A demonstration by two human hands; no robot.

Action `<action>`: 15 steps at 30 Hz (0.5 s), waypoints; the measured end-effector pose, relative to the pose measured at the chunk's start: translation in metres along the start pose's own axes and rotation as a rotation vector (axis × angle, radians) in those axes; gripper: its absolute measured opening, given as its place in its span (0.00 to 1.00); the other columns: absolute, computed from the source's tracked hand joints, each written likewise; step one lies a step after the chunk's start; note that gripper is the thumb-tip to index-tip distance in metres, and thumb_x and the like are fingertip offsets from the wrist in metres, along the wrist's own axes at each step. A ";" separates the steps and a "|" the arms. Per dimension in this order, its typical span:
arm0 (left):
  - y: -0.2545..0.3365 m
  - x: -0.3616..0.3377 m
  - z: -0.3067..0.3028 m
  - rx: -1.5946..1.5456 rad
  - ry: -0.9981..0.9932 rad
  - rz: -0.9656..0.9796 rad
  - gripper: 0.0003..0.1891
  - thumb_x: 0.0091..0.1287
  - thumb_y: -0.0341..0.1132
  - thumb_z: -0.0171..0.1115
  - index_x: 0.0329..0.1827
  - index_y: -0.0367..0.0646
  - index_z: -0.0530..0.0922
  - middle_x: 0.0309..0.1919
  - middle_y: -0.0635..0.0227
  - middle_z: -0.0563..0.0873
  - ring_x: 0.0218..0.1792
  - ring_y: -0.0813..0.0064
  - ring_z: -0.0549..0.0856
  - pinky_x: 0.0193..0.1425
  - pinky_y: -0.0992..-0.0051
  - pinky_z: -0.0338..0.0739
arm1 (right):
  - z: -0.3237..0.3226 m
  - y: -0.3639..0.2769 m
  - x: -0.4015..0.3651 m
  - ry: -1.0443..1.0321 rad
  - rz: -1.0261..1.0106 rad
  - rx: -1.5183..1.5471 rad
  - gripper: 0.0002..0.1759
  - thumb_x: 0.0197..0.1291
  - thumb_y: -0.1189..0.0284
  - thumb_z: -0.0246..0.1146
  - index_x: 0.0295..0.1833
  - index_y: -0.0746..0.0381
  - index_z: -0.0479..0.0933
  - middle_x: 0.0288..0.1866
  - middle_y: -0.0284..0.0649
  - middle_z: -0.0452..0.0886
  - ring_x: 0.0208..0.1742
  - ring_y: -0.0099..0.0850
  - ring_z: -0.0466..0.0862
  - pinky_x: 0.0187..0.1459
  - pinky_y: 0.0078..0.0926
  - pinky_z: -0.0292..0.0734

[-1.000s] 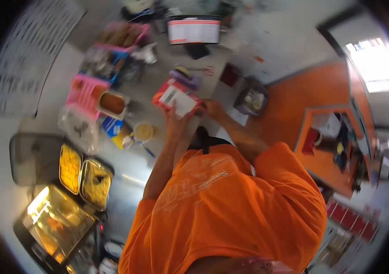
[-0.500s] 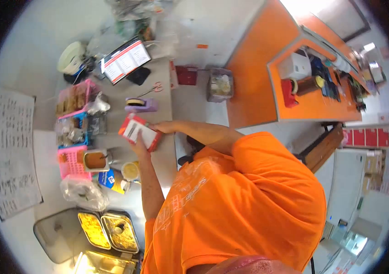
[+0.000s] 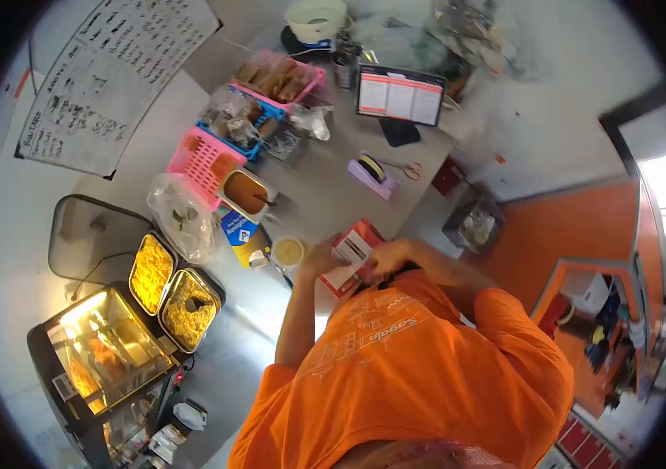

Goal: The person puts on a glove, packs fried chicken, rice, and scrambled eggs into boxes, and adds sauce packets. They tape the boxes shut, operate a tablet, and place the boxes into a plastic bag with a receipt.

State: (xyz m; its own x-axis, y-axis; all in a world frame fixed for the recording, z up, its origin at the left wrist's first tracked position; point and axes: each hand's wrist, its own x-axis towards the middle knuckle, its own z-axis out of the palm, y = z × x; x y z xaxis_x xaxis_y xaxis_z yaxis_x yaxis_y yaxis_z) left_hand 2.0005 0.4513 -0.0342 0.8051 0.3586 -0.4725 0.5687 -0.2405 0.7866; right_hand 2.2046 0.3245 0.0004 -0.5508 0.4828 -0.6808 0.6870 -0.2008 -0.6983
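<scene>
A red and white box (image 3: 353, 248) with a printed white label is held in front of my body, at the near edge of the table. My left hand (image 3: 320, 256) grips its left side, fingers partly hidden. On its right side, my right hand (image 3: 386, 259) is closed against the box near the lower corner. Just left of my left hand stands a round tub (image 3: 287, 251) with pale contents. Beyond the box lie a purple tape dispenser (image 3: 373, 177) and scissors (image 3: 411, 170).
A screen (image 3: 401, 95) stands at the table's back. Along the left are pink baskets (image 3: 206, 168), a blue basket (image 3: 233, 125), a metal container of brown sauce (image 3: 245, 194) and a plastic bag (image 3: 181, 217). Food trays (image 3: 190, 309) and a lit warmer (image 3: 106, 352) sit lower left.
My view has turned, so the table now appears farther right and the food warmer shows more. The box has come closer to my body, still between both hands.
</scene>
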 end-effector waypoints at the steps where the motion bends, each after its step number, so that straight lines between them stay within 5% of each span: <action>1: 0.001 -0.005 0.006 0.091 0.081 0.004 0.45 0.48 0.40 0.80 0.71 0.40 0.70 0.62 0.52 0.82 0.62 0.55 0.82 0.66 0.64 0.75 | -0.035 0.009 0.001 0.256 -0.158 0.107 0.18 0.66 0.60 0.63 0.55 0.60 0.80 0.39 0.39 0.87 0.40 0.31 0.85 0.43 0.31 0.79; 2: 0.012 -0.013 0.009 0.138 0.165 0.018 0.44 0.49 0.40 0.79 0.71 0.40 0.70 0.62 0.52 0.81 0.62 0.53 0.81 0.66 0.63 0.75 | -0.078 0.016 -0.001 0.509 -0.319 0.219 0.13 0.65 0.66 0.63 0.48 0.62 0.82 0.33 0.37 0.86 0.35 0.30 0.85 0.40 0.32 0.79; 4: 0.054 -0.029 0.010 0.235 0.335 0.040 0.41 0.52 0.41 0.77 0.71 0.41 0.71 0.63 0.50 0.80 0.62 0.49 0.80 0.66 0.60 0.75 | -0.182 -0.028 -0.028 1.044 -0.009 -0.026 0.12 0.62 0.69 0.60 0.47 0.59 0.84 0.39 0.44 0.88 0.39 0.44 0.86 0.42 0.38 0.80; 5: 0.066 -0.024 0.009 0.173 0.387 0.021 0.39 0.54 0.41 0.76 0.70 0.41 0.71 0.64 0.50 0.79 0.63 0.48 0.80 0.66 0.59 0.75 | -0.221 -0.013 -0.002 1.341 -0.080 -0.090 0.09 0.63 0.67 0.60 0.43 0.57 0.82 0.33 0.46 0.85 0.36 0.51 0.83 0.41 0.41 0.79; 7: 0.088 -0.012 0.002 0.055 0.488 -0.018 0.36 0.57 0.41 0.74 0.70 0.42 0.71 0.64 0.50 0.79 0.63 0.48 0.79 0.67 0.58 0.75 | -0.304 0.053 0.074 1.520 -0.249 -0.414 0.13 0.62 0.67 0.61 0.51 0.52 0.84 0.35 0.46 0.86 0.38 0.49 0.85 0.46 0.45 0.80; 10: 0.114 0.019 -0.027 0.009 0.596 -0.030 0.33 0.60 0.41 0.72 0.68 0.40 0.72 0.63 0.49 0.79 0.64 0.47 0.78 0.66 0.57 0.75 | -0.367 0.060 0.104 1.364 -0.115 -0.939 0.15 0.57 0.67 0.65 0.50 0.54 0.86 0.34 0.47 0.87 0.37 0.48 0.87 0.47 0.44 0.82; 12: 0.117 0.041 -0.041 0.006 0.665 -0.040 0.32 0.61 0.41 0.71 0.67 0.41 0.72 0.63 0.49 0.78 0.64 0.47 0.77 0.66 0.57 0.74 | -0.399 0.057 0.116 1.103 0.028 -0.668 0.13 0.54 0.67 0.67 0.45 0.57 0.87 0.34 0.47 0.88 0.37 0.46 0.88 0.46 0.44 0.82; 15: 0.111 0.085 -0.066 0.069 0.741 -0.022 0.32 0.61 0.42 0.71 0.67 0.42 0.73 0.65 0.51 0.77 0.66 0.49 0.75 0.68 0.57 0.72 | -0.422 0.046 0.094 0.988 -0.136 -0.254 0.10 0.52 0.66 0.71 0.37 0.61 0.87 0.30 0.44 0.87 0.35 0.39 0.87 0.42 0.37 0.81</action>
State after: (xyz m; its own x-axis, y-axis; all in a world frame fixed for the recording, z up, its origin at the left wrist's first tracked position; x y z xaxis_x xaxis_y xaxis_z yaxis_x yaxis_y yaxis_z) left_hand 2.1209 0.5148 0.0399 0.4830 0.8723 -0.0763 0.6122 -0.2742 0.7417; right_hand 2.3844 0.7207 -0.0025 -0.0742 0.9967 -0.0337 0.7911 0.0382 -0.6105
